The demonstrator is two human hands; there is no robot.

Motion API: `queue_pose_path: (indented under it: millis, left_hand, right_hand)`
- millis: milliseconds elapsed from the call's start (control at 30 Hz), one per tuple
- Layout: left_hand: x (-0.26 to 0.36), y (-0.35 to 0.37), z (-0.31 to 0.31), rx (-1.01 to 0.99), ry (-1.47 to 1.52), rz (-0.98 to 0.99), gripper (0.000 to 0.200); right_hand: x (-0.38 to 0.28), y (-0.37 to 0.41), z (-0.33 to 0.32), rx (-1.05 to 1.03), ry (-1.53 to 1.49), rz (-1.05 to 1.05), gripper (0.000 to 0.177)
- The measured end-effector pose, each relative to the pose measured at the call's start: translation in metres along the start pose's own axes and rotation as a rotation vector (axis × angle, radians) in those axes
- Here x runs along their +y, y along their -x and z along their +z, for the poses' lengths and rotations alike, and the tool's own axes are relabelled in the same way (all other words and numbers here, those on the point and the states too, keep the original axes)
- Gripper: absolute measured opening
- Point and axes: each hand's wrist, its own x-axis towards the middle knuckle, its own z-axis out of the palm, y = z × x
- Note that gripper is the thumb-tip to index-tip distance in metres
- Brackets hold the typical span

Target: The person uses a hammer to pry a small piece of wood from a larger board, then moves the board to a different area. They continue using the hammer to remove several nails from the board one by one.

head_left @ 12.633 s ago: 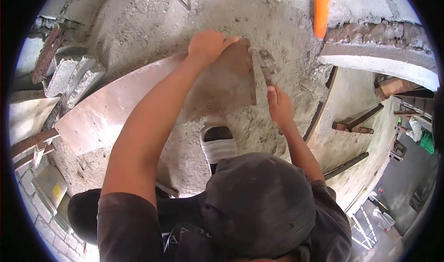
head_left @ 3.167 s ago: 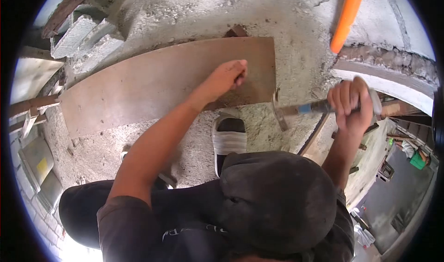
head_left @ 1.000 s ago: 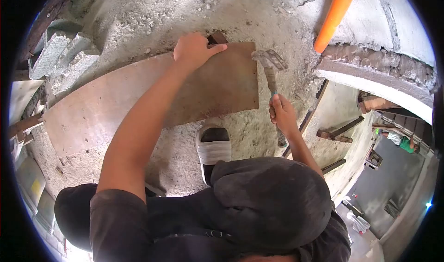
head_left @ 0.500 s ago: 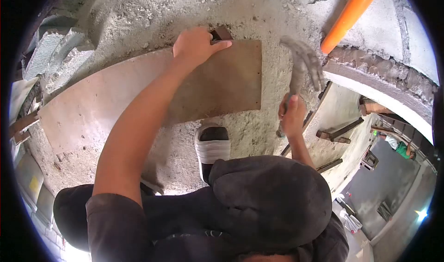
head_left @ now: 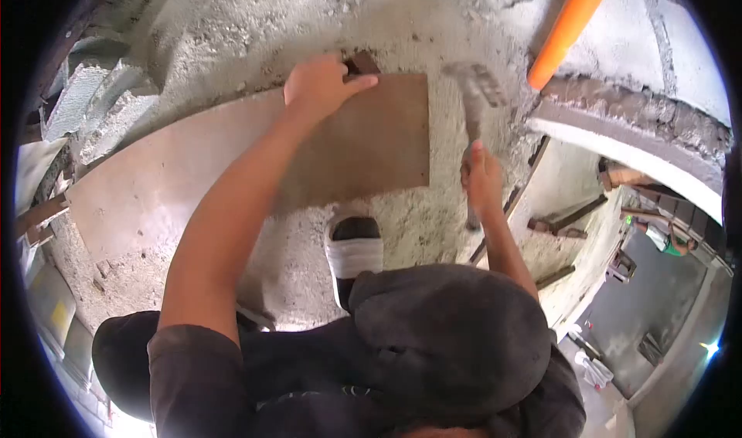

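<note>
Head camera view, looking straight down over the wearer's dark cap [head_left: 452,337] onto a rough, gritty concrete floor [head_left: 433,222]. A long, brown plywood board [head_left: 193,183] lies flat on the floor, running from the left edge toward the middle.

The left hand [head_left: 317,89] is at the board's far edge, near its right end. Its grip is hooked over that edge, fingers curled out of sight behind it and the thumb lying flat on the board's face. A small wooden block [head_left: 362,62] sits just beyond the fingers, touching the edge.

The right hand [head_left: 481,179] is just right of the board's end. Its grip is closed tightly around the handle of a hammer [head_left: 473,98]. The hammer points away from the person, its head blurred and raised just beyond the board's far right corner.

A foot in a grey sandal [head_left: 354,249] stands on the floor just below the board's near edge. An orange pipe [head_left: 568,25] slants across the upper right. Broken concrete blocks [head_left: 85,98] lie at the upper left. To the right the floor ends at a curved edge, with a lower level far beneath.
</note>
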Motion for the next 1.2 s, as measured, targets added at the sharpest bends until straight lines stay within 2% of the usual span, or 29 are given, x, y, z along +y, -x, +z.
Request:
queue_pose_path:
  millis: [100, 167, 233, 300, 333, 367, 433, 467, 500, 567, 600, 633, 700, 733, 767, 833, 900, 967, 1033, 1100, 1133, 1200]
  left_hand:
    - [-0.002, -0.002, 0.005, 0.002, 0.025, -0.017, 0.076]
    - [-0.003, -0.001, 0.009, 0.021, 0.035, 0.015, 0.075]
    - [-0.001, -0.009, -0.001, 0.073, 0.035, 0.038, 0.075]
    - [0.003, 0.002, 0.001, 0.022, -0.020, 0.009, 0.073]
    - [0.001, -0.001, -0.004, 0.025, -0.020, -0.003, 0.073]
    - [0.002, -0.003, -0.008, -0.028, -0.013, -0.024, 0.074]
    - [0.005, 0.003, 0.002, -0.088, 0.000, -0.033, 0.075]
    - [-0.002, -0.002, 0.012, 0.041, -0.014, 0.045, 0.075]
    - [-0.007, -0.007, 0.013, 0.168, -0.032, 0.117, 0.076]
    - [-0.006, -0.009, 0.001, 0.127, -0.037, 0.056, 0.074]
    - [0.000, 0.001, 0.004, 0.037, -0.031, 0.012, 0.073]
    - [0.003, 0.003, 0.000, 0.035, -0.031, 0.010, 0.073]
    - [0.008, 0.006, -0.008, 0.012, 0.008, -0.022, 0.072]
    - [0.005, 0.008, -0.004, 0.007, 0.011, -0.023, 0.072]
    - [0.002, 0.004, -0.002, 0.015, -0.003, -0.001, 0.073]
    - [0.006, -0.003, -0.011, 0.038, -0.021, 0.021, 0.075]
    - [0.008, 0.005, -0.012, -0.085, -0.038, -0.009, 0.077]
    - [0.007, 0.006, -0.009, -0.067, -0.021, -0.025, 0.078]
    - [0.006, 0.009, -0.002, -0.057, 0.005, -0.040, 0.078]
    - [0.006, 0.001, -0.003, 0.044, -0.065, 0.010, 0.077]
    - [0.008, -0.003, -0.010, 0.056, -0.070, 0.010, 0.077]
    - [0.008, 0.006, -0.007, -0.031, -0.041, -0.026, 0.076]
  right_hand:
    - [0.029, 0.011, 0.003, -0.059, -0.087, 0.083, 0.070]
    - [0.049, 0.009, 0.024, -0.087, 0.119, -0.094, 0.069]
    - [0.024, -0.002, 0.016, 0.000, 0.092, -0.178, 0.069]
    - [-0.006, 0.008, -0.005, -0.131, 0.031, 0.095, 0.069]
    - [-0.002, 0.014, -0.004, -0.080, -0.051, 0.003, 0.069]
    - [0.007, 0.015, 0.004, -0.086, -0.048, 0.013, 0.069]
    - [0.033, 0.016, 0.022, 0.029, 0.015, -0.222, 0.069]
    - [0.043, 0.006, 0.028, -0.047, 0.107, -0.109, 0.069]
    - [0.032, -0.002, 0.019, -0.036, 0.101, -0.129, 0.069]
    - [0.002, -0.007, -0.011, -0.096, 0.072, 0.134, 0.066]
    - [-0.004, -0.005, -0.019, -0.114, -0.039, 0.097, 0.068]
    - [-0.003, 0.002, -0.016, -0.116, -0.039, 0.099, 0.068]
    - [0.007, 0.014, -0.006, -0.010, -0.202, -0.029, 0.074]
    - [0.045, 0.009, 0.011, 0.067, 0.079, -0.159, 0.074]
    - [0.050, 0.005, 0.012, 0.078, 0.080, -0.166, 0.074]
    - [0.031, -0.004, 0.013, -0.027, 0.116, -0.025, 0.075]
    - [0.015, 0.007, -0.003, -0.038, 0.148, 0.037, 0.075]
    - [0.014, 0.007, -0.004, -0.036, -0.155, 0.027, 0.076]
    - [0.040, 0.011, 0.012, -0.037, -0.080, -0.012, 0.076]
    - [0.063, 0.007, 0.025, -0.024, 0.060, -0.112, 0.077]
    - [0.049, 0.000, 0.011, -0.076, 0.171, -0.026, 0.077]
    - [0.027, 0.013, 0.004, -0.066, 0.096, 0.000, 0.076]
